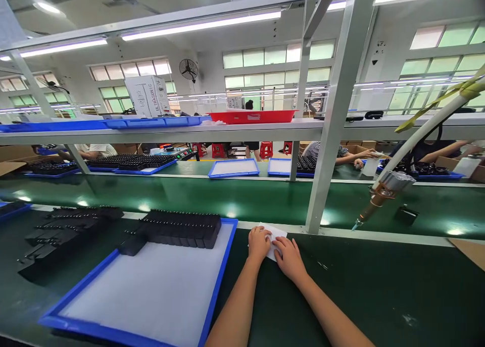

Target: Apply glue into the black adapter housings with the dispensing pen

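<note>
A small white sheet, paper or thin cloth (279, 232), lies on the green bench near its back edge. My left hand (259, 244) is closed over the left side of the sheet, its fingers bent and gathered on it. On the right side, my right hand (291, 258) rests with its fingers spread and fingertips touching the sheet. Part of the sheet is hidden under both hands. To the left is a blue-rimmed tray (223, 266) with a white lining, and rows of black block-shaped parts (182, 228) fill its far end.
More black parts (68, 236) are lined up left of the tray. A hanging tool with a pointed tip (373, 205) is at the right, near a metal post (326, 135). Beyond runs a green conveyor belt (242, 198) carrying a black part (406, 214). Co-workers' arms (350, 157) show across it.
</note>
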`<state>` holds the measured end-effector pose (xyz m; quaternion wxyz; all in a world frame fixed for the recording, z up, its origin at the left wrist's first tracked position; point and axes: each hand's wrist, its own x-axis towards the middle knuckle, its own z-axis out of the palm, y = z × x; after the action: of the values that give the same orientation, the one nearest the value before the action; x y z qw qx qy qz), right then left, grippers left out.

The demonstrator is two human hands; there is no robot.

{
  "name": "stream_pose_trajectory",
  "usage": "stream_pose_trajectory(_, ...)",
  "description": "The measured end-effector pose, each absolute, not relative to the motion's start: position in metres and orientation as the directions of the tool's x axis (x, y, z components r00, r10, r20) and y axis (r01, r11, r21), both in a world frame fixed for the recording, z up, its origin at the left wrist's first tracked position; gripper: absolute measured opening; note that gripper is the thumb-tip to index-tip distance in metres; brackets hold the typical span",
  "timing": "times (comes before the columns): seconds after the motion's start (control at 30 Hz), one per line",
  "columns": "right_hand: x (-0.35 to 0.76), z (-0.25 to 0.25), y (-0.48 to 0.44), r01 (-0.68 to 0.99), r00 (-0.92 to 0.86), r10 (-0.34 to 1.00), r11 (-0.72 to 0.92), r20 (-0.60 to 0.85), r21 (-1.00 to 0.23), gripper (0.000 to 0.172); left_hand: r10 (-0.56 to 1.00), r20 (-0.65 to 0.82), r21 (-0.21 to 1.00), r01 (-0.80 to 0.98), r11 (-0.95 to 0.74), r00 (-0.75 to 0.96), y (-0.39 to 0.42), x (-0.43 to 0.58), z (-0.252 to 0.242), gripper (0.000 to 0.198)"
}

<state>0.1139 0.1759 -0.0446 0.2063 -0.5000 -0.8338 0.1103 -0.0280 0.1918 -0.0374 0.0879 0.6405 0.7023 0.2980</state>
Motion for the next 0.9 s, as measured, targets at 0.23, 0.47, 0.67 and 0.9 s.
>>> stream_pose_trajectory(0.23,0.1115,-0.0459,0.1805,0.799,-0.365,0.901,0.433,0.237,-0.418,0.051,0.971,0.224,0.442,0.897,-0.024,-0.085,0.1932,-0.0244,-0.0369,0.037)
stream_pose_trajectory(0.47,0.1108,-0.0446,0.1786,0.811,-0.401,0.898,0.439,0.18,-0.386,0.044,0.986,0.148,0.378,0.926,0.013,-0.075,0.1932,-0.0247,-0.0407,0.042)
stream_pose_trajectory(0.67,0.1108,-0.0423,0.1751,0.834,-0.37,0.906,0.421,0.206,-0.356,0.044,0.971,0.148,0.37,0.921,0.122,-0.188,0.1933,-0.0236,-0.0397,0.042)
stream_pose_trajectory(0.9,0.1111,-0.0443,0.1755,0.831,-0.394,0.898,0.439,0.196,-0.342,0.043,0.962,0.145,0.371,0.914,0.165,-0.233,0.1928,-0.0243,-0.0397,0.044)
